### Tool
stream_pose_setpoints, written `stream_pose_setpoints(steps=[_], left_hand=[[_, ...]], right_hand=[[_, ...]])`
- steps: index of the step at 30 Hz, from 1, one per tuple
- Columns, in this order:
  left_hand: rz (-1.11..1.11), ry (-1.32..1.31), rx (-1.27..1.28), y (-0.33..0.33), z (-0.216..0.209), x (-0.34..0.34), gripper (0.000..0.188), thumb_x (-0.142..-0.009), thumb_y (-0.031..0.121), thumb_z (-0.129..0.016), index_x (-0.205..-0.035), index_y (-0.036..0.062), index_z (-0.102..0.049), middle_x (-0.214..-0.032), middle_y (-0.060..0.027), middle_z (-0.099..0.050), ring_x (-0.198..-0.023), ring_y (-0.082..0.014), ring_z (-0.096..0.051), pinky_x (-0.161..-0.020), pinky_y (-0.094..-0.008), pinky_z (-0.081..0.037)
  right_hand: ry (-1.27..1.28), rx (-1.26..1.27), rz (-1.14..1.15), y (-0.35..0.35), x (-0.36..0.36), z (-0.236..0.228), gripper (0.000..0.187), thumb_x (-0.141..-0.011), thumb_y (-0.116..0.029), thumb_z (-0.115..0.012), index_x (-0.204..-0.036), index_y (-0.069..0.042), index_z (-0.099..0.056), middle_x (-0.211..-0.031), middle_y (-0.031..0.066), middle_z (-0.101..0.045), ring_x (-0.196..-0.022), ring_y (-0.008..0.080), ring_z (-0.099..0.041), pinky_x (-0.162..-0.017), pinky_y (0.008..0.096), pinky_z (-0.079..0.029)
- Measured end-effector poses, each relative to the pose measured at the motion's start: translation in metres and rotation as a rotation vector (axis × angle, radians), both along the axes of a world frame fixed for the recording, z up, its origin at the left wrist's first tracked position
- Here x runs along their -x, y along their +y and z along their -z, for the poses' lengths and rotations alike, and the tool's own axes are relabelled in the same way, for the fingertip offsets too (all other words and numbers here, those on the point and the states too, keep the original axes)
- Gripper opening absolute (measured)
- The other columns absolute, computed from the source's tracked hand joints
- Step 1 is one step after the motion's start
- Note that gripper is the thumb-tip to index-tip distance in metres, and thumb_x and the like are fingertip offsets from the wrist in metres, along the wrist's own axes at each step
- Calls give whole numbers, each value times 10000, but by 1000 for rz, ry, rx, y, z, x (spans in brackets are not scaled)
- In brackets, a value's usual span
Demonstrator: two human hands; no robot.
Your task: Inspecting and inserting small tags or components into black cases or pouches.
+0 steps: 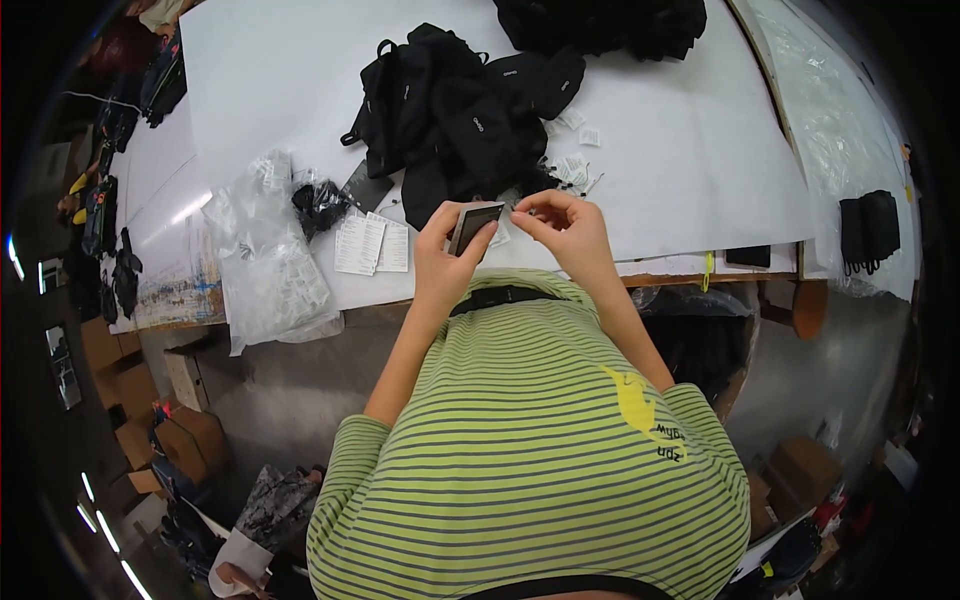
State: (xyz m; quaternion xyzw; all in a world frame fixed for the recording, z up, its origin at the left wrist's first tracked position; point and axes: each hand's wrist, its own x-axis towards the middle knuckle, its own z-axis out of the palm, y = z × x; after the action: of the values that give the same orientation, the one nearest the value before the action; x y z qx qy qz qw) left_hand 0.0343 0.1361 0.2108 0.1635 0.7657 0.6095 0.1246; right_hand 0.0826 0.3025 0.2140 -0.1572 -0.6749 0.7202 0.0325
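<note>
At the table's near edge, my left hand (438,248) grips a small stack of dark hang tags (474,226) with pale edges. Just right of it, my right hand (574,234) has thumb and forefinger pinched together; whatever is between them is too small to name. Beyond both hands lies a heap of black fabric bags (440,110) with small pale prints. Small white labels (572,168) and black strings are scattered at the heap's right. To the left rest white printed cards (368,245), a dark card (367,187) and a plastic-wrapped black bundle (320,204).
A crumpled clear plastic bag (268,255) hangs over the near edge of the white table (680,170). More black bags (610,22) lie at the far side. Folded black pieces (868,230) rest on plastic sheeting at right. Cardboard boxes (190,440) stand on the floor at left.
</note>
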Motion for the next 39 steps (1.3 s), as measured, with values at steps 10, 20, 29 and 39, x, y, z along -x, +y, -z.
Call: stream_pose_setpoints(steps=[10, 20, 29, 39], left_hand=[[-120, 387, 243, 20, -2, -28, 211, -732, 1, -697, -934, 62, -681, -801, -40, -591, -703, -168, -544, -597, -265, -438], [-126, 213, 162, 17, 6, -38, 181, -793, 33, -660, -972, 45, -681, -825, -44, -604, -740, -141, -556, -633, -260, -447], [177, -551, -249, -1, 24, -27, 144, -928, 164, -541, -926, 25, -581, -821, 26, -559, -785, -41, -513, -703, -186, -404], [176, -528, -260, -15, 28, -28, 126, -918, 155, -566, -926, 30, -555, -813, 33, -554, -754, -26, -505, -669, -173, -396]], right_hand=[[-32, -73, -147, 19, -6, 12, 130, -756, -136, -700, -794, -13, -681, -518, -41, -410, -496, 41, -344, -463, 223, -268], [30, -32, -193, 24, -6, 18, 113, -759, -121, -712, -793, -30, -655, -530, -52, -390, -496, 35, -308, -467, 224, -246], [75, -142, -410, 26, -9, 17, 116, -751, -126, -725, -785, -53, -641, -541, -64, -416, -500, 25, -322, -475, 212, -247], [38, -116, -521, 17, -5, 19, 127, -777, -152, -717, -808, -69, -626, -541, -69, -432, -495, 11, -359, -468, 196, -254]])
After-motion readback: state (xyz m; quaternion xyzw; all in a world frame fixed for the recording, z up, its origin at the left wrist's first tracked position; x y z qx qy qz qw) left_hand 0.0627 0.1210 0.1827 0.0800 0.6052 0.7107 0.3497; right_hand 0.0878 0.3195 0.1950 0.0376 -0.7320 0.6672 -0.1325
